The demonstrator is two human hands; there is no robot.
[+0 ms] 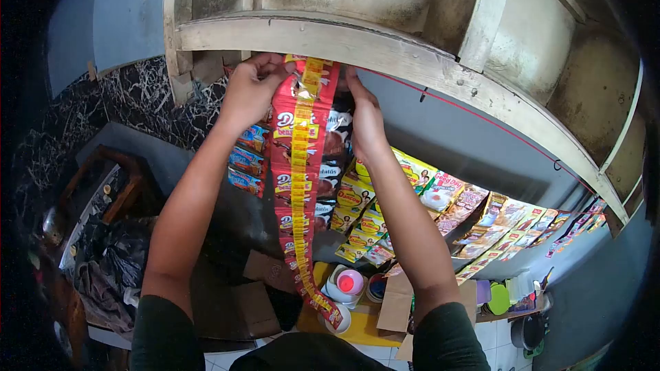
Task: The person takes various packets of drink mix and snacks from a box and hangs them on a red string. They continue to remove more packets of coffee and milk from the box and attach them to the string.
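Note:
A long strip of red and yellow sachets (297, 158) hangs from just below the wooden beam, its lower end curling down over a white container. Fingers of my left hand (251, 93) are closed on the strip's upper left edge. My right hand (368, 120) is raised at the strip's upper right side, close under the beam; its fingers are bent, with the tips partly hidden. Behind the strip hang dark sachets (335, 185), with blue sachets (246, 161) to the left.
A wooden beam (330, 39) crosses overhead, with a red string (481, 118) beneath it. Yellow sachets (364, 216) and other strips hang to the right. Below are a pink cup (350, 282), cardboard boxes (395, 302) and a green container (498, 297). A black plastic bag (127, 251) lies left.

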